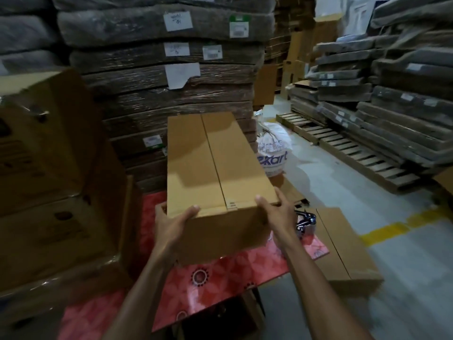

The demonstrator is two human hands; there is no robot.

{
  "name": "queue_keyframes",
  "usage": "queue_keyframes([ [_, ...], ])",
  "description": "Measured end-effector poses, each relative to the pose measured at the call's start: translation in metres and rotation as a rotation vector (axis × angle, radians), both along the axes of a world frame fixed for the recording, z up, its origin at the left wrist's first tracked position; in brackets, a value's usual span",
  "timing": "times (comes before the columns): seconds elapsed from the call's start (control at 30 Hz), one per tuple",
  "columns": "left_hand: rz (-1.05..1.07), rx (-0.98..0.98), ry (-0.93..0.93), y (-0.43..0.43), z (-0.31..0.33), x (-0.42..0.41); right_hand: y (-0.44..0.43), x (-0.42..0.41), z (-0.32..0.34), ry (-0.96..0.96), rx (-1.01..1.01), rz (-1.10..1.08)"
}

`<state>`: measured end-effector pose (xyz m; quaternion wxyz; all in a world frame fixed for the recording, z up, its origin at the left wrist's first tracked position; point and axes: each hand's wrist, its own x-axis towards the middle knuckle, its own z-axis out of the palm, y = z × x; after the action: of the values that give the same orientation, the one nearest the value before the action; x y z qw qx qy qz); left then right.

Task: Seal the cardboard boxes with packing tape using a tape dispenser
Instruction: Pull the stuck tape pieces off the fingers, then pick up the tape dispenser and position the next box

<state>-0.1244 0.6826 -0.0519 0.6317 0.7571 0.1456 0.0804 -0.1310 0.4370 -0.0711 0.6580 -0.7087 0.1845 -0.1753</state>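
1. Our left hand point(171, 224) and right hand point(277, 212) grip the near corners of the cardboard box point(215, 168), at 9 and 3 o'clock, over the red floral cloth point(220, 278); positioning, we judge.
2. Its seam looks untaped; the next move calls for the tape dispenser point(305, 223), at 3 o'clock just beside our right hand.

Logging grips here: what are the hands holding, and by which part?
The cardboard box, by its near end: left hand on the left corner, right hand on the right, thumbs on top.

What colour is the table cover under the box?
The table cover is pink-red with floral motifs; head view.
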Motion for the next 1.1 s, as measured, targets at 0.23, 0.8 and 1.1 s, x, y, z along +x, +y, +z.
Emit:
queue_keyframes([
  [0.23,-0.034,-0.055,0.167,0.0,-0.061,-0.028,-0.008,-0.018,-0.05,0.216,-0.051,0.06],
  [0.8,-0.22,0.178,0.113,0.008,-0.074,0.053,-0.107,0.061,-0.19,0.78,-0.296,-0.024],
  [1.1,-0.235,0.115,0.045,-0.019,-0.079,0.046,-0.125,0.099,-0.186,0.737,0.206,-0.031],
])
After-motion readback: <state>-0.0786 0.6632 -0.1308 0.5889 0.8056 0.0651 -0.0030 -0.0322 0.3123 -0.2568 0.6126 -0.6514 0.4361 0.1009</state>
